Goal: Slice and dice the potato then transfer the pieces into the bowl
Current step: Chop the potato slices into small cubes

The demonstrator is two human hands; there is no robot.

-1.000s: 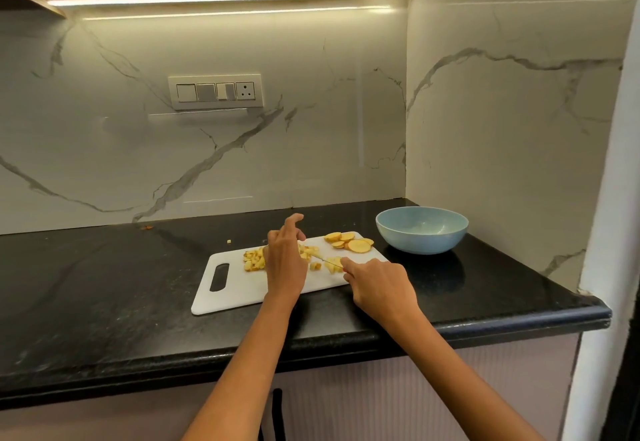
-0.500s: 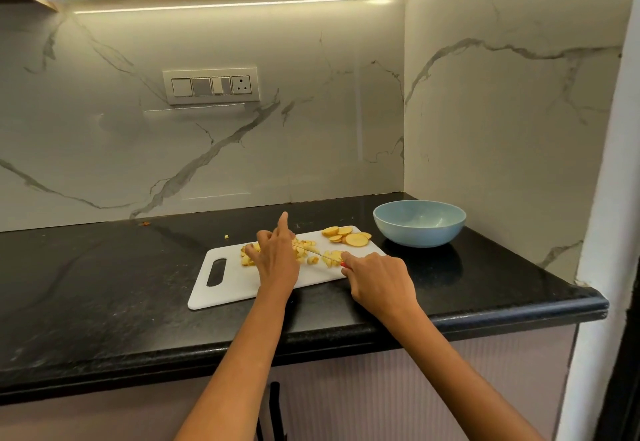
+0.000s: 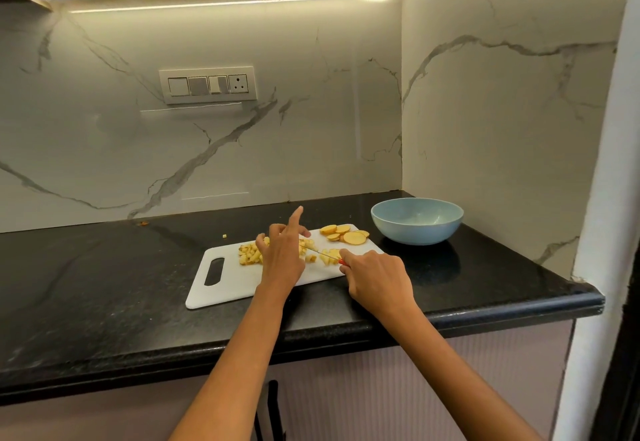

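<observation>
The left hand (image 3: 281, 260) now lifts its forefinger straight up off the diced potato (image 3: 250, 254); before, it lay lower.

Yellow potato cubes (image 3: 250, 255) are lying heaped on the white cutting board (image 3: 228, 284). Round potato slices (image 3: 344, 234) are sitting at its far right corner, near the pale blue bowl (image 3: 417, 221) standing upright.

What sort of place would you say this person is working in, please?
Most likely a home kitchen: a black stone counter against marble-look walls, a cutting board with diced potato, and a blue bowl nearby.
</observation>
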